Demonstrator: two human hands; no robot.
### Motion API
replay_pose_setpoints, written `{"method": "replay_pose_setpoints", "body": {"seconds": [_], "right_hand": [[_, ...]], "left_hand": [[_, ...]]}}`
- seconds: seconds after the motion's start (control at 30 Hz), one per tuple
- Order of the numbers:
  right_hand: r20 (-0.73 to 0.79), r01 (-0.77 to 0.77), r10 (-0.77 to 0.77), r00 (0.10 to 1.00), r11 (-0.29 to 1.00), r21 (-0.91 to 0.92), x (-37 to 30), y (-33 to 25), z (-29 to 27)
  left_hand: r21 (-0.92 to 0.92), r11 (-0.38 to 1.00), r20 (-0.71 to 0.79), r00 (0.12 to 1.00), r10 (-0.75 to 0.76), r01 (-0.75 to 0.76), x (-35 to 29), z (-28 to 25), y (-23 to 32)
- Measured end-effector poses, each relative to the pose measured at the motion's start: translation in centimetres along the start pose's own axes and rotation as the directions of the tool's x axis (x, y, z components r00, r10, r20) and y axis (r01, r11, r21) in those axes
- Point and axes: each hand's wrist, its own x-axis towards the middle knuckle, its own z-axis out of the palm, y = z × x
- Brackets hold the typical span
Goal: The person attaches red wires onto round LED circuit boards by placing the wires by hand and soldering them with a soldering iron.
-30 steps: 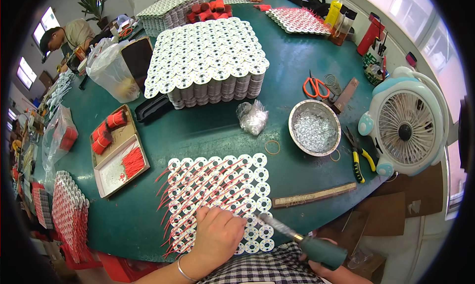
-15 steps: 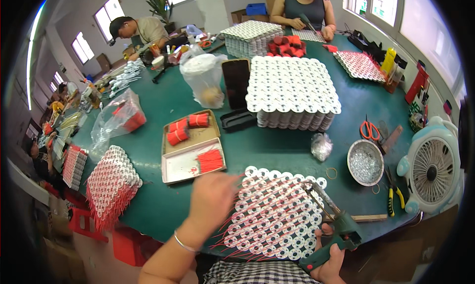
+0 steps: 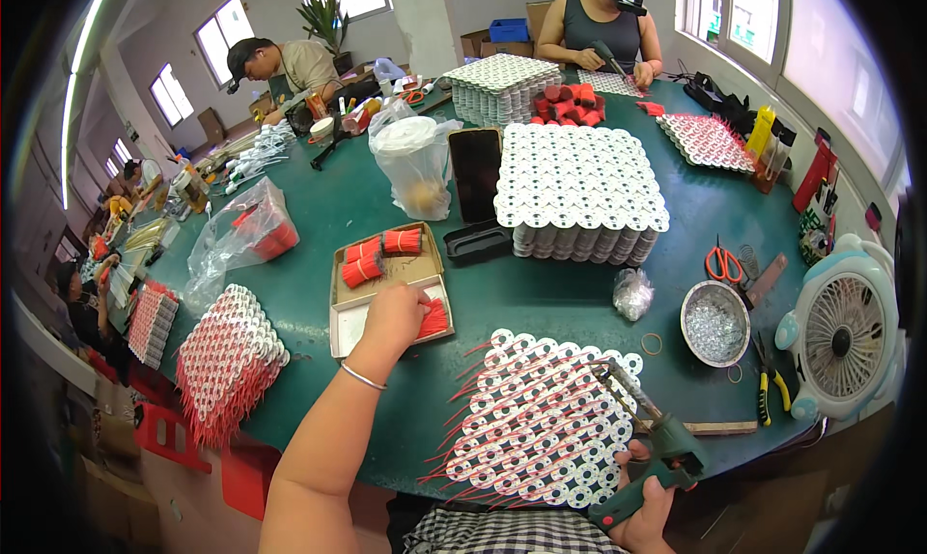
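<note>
My left hand [image 3: 394,314] reaches into a shallow open cardboard box [image 3: 339,334], its fingers bent in a pinch at the loose red wires [image 3: 434,320]. How many wires it pinches is hidden. My right hand [image 3: 645,515] grips the handle of a green soldering gun [image 3: 673,457], whose metal tip end lies over the right part of a panel of round white circuit boards [image 3: 541,419]. Red wires run in slanting rows across this panel, and their ends stick out past its left edge.
Stacked white panels [image 3: 582,179] stand behind, beside a phone [image 3: 475,175]. A metal bowl [image 3: 715,324], pliers [image 3: 769,385], red scissors [image 3: 722,262] and a fan [image 3: 842,330] are at right. A wired panel stack [image 3: 230,356] sits left. Co-workers sit across the table.
My left hand has moved left and away from me, from the panel's edge to the red wires in the box. My right hand keeps the soldering gun in about the same place.
</note>
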Motion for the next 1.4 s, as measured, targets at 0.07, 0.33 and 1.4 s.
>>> {"method": "replay_pose_setpoints", "body": {"seconds": [0.07, 0.33, 1.4], "right_hand": [[-0.013, -0.015, 0.014, 1.000, 1.000, -0.028, -0.1, -0.3, 0.1], [-0.038, 0.085, -0.084, 0.996, 0.995, 0.042, -0.1, 0.7, -0.7], [0.283, -0.042, 0.033, 0.959, 0.999, 0.024, 0.4, -0.4, -2.1]], "left_hand": [[0.001, 1.000, -0.041, 0.999, 0.003, -0.003, -0.1, -0.5, 0.6], [0.017, 1.000, -0.079, 0.997, 0.001, 0.001, 0.5, 0.4, 0.6], [-0.772, 0.411, 0.531, 0.847, -0.004, 0.485, -13.4, -4.2, 13.2]]}}
